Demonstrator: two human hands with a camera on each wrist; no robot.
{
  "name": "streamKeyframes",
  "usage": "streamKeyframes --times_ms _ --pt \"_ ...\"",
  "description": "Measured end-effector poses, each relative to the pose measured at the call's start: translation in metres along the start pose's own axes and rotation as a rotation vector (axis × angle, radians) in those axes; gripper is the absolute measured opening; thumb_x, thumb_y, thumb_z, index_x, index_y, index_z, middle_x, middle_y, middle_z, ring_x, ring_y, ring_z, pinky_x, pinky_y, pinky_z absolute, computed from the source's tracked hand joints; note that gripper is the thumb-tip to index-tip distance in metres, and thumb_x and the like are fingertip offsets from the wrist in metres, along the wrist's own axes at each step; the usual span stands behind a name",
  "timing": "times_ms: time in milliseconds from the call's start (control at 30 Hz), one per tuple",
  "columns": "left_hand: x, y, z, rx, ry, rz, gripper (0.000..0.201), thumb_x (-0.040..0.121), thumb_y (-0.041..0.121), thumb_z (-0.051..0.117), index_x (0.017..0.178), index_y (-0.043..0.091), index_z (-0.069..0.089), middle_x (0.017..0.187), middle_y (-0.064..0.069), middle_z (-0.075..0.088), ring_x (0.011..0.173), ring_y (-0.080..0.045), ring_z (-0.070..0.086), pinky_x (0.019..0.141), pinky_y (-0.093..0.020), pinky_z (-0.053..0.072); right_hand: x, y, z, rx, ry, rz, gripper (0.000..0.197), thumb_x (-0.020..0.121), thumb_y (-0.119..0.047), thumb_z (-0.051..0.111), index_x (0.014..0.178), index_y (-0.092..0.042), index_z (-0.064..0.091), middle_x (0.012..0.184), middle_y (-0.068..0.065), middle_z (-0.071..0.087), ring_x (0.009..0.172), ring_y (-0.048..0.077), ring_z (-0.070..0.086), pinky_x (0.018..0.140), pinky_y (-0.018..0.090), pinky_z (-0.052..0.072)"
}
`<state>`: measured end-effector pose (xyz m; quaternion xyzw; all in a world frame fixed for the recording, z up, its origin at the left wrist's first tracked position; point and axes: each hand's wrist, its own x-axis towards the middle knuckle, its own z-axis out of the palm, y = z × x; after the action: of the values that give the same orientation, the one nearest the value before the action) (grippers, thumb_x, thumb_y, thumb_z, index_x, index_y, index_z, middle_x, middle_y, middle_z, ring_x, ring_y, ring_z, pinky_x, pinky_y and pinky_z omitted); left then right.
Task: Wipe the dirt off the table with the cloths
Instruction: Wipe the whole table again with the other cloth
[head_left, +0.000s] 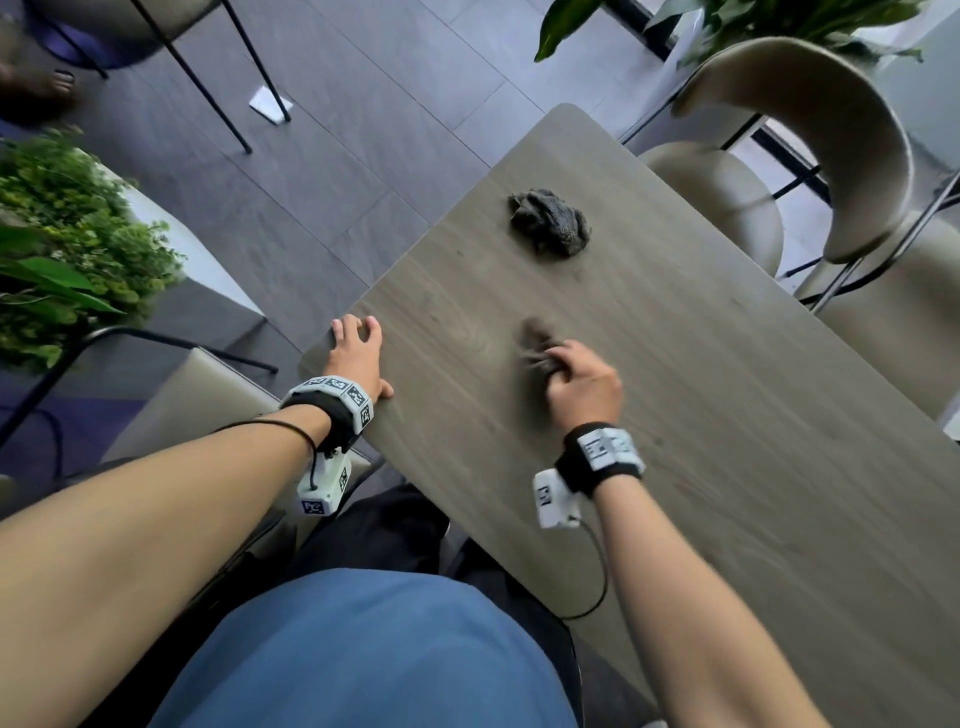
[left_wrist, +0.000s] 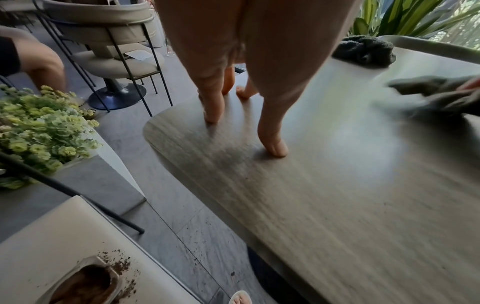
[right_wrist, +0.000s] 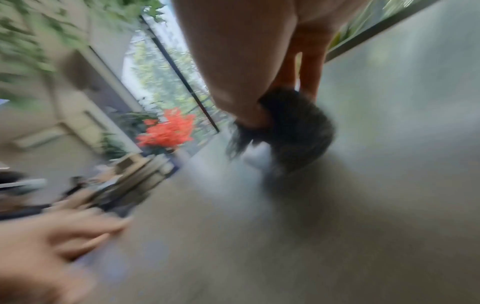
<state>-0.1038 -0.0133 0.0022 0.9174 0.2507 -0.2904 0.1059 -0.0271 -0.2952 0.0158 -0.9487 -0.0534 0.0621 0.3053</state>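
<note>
A grey wood-grain table (head_left: 701, 415) runs from near me to the far corner. My right hand (head_left: 582, 382) grips a dark cloth (head_left: 537, 340) against the tabletop near its middle; the cloth is blurred with motion and also shows as a dark cloth (right_wrist: 298, 131) in the right wrist view. A second dark cloth (head_left: 549, 222) lies crumpled farther along the table, seen too as a crumpled cloth (left_wrist: 366, 51). My left hand (head_left: 358, 353) rests on the table's near left corner with spread fingertips (left_wrist: 274, 148) touching the surface. Faint dark specks (head_left: 460, 253) dot the tabletop.
Beige chairs (head_left: 810, 145) stand along the table's right side, another chair (left_wrist: 59, 236) with a container of brown dirt (left_wrist: 85, 286) at my left. Dirt crumbs (left_wrist: 207, 257) lie on the grey floor. A planter (head_left: 62, 244) of green plants stands to the left.
</note>
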Motion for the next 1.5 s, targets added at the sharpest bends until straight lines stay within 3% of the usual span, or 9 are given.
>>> streamKeyframes --times_ms 233,500,567,667,833,967,1100,1300,1500 --pt "0.001 0.003 0.001 -0.004 -0.003 -0.022 0.106 0.078 0.029 0.085 0.155 0.008 0.015 0.15 -0.02 0.017 0.151 -0.037 0.008 0.11 -0.043 0.042 0.007 0.06 -0.016 -0.38 -0.102 0.233 0.062 0.085 -0.006 0.051 0.143 -0.03 0.045 0.155 0.008 0.033 0.127 0.036 0.047 0.095 0.044 0.045" --pt "0.0 0.003 -0.001 -0.02 0.002 -0.023 0.106 0.075 0.026 0.088 0.154 0.007 0.019 0.147 -0.021 0.02 0.146 -0.038 0.018 0.108 -0.045 0.043 -0.132 -0.028 0.068 -0.255 -0.317 -0.338 0.047 0.074 -0.011 0.058 0.114 -0.032 0.07 0.136 0.005 0.058 0.115 0.027 0.062 0.087 0.036 0.055" --pt "-0.001 0.005 -0.002 -0.025 0.002 -0.021 0.105 0.075 0.023 0.087 0.153 0.007 0.02 0.147 -0.021 0.02 0.144 -0.039 0.019 0.109 -0.044 0.042 -0.138 -0.034 0.064 -0.264 -0.4 -0.471 0.042 0.081 -0.022 0.043 0.107 -0.036 0.072 0.13 0.0 0.063 0.106 0.02 0.067 0.076 0.031 0.057" --pt "-0.002 0.006 -0.004 -0.037 -0.003 -0.021 0.103 0.076 0.022 0.087 0.153 0.007 0.021 0.147 -0.02 0.02 0.142 -0.039 0.021 0.109 -0.044 0.041 -0.105 -0.021 0.042 -0.183 -0.338 -0.486 0.037 0.075 -0.013 0.063 0.101 -0.037 0.074 0.121 -0.007 0.068 0.089 0.014 0.072 0.059 0.026 0.056" --pt "-0.004 0.004 -0.006 -0.081 -0.02 -0.025 0.101 0.078 0.022 0.086 0.154 0.01 0.021 0.148 -0.018 0.018 0.144 -0.041 0.024 0.109 -0.045 0.041 -0.021 0.057 -0.026 -0.064 0.025 -0.049 0.041 0.076 -0.013 0.048 0.108 -0.019 0.074 0.128 0.01 0.063 0.118 0.025 0.06 0.102 0.027 0.042" --pt "-0.006 0.003 -0.005 -0.106 -0.008 -0.024 0.099 0.078 0.022 0.086 0.153 0.012 0.023 0.148 -0.016 0.019 0.144 -0.039 0.027 0.109 -0.045 0.041 -0.01 0.099 -0.045 -0.149 0.06 0.251 0.052 0.083 0.002 0.048 0.126 -0.024 0.063 0.145 0.005 0.049 0.122 0.029 0.056 0.101 0.034 0.042" --pt "-0.006 0.002 -0.004 -0.115 -0.002 -0.022 0.099 0.078 0.022 0.085 0.153 0.012 0.023 0.148 -0.016 0.019 0.147 -0.038 0.024 0.11 -0.045 0.04 -0.04 0.063 -0.007 -0.268 -0.012 0.191 0.06 0.086 -0.003 0.05 0.138 -0.032 0.052 0.151 0.006 0.041 0.126 0.03 0.052 0.092 0.042 0.047" --pt "-0.005 -0.001 -0.001 -0.117 0.0 -0.017 0.098 0.079 0.022 0.085 0.154 0.012 0.022 0.149 -0.016 0.017 0.149 -0.037 0.018 0.112 -0.046 0.038 -0.14 -0.007 0.057 -0.218 -0.32 -0.257 0.062 0.07 -0.003 0.069 0.122 -0.036 0.064 0.142 -0.001 0.053 0.121 0.024 0.059 0.089 0.036 0.055" --pt "-0.005 0.0 -0.001 -0.142 0.018 -0.033 0.093 0.078 0.018 0.085 0.151 0.016 0.027 0.146 -0.013 0.019 0.145 -0.036 0.025 0.109 -0.044 0.039 -0.085 0.004 0.001 0.081 -0.329 -0.256 0.044 0.077 -0.012 0.047 0.109 -0.028 0.073 0.118 -0.005 0.069 0.107 0.015 0.066 0.093 0.027 0.052"
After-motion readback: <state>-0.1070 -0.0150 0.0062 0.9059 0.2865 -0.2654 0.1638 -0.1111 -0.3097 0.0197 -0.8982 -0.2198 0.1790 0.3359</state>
